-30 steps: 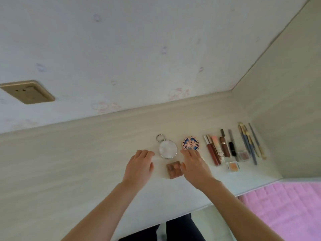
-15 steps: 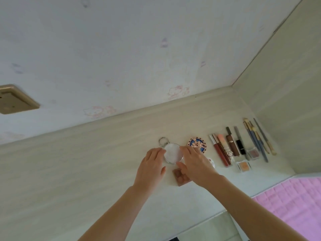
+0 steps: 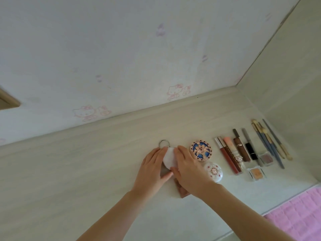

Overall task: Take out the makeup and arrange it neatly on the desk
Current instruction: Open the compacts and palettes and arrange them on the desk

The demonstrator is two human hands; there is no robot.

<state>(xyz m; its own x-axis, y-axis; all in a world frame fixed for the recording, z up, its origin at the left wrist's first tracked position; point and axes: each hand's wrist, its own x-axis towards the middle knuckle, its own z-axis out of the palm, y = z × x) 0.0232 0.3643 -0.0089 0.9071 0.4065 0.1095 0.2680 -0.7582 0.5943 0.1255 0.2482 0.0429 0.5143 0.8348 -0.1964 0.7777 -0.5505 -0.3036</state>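
Note:
A round white compact [image 3: 168, 159] with a metal ring [image 3: 163, 143] lies on the pale desk [image 3: 73, 180]. My left hand [image 3: 151, 173] holds its left edge between fingers and thumb. My right hand [image 3: 189, 173] holds its right edge the same way. A brown square palette [image 3: 182, 191] peeks out from under my right wrist. To the right lie a blue patterned round compact [image 3: 201, 150] and a white floral round compact [image 3: 214, 172].
Further right, lip glosses and lipsticks [image 3: 231, 155] lie in a row, then two small square eyeshadow pots [image 3: 256, 173] and several brushes [image 3: 271, 143] by the side wall. A pink bedspread [image 3: 298, 214] lies past the desk's right front edge.
Both hands moved in from beside the compact and closed around its edges. The right hand left the blue patterned compact. The white floral compact has come into view.

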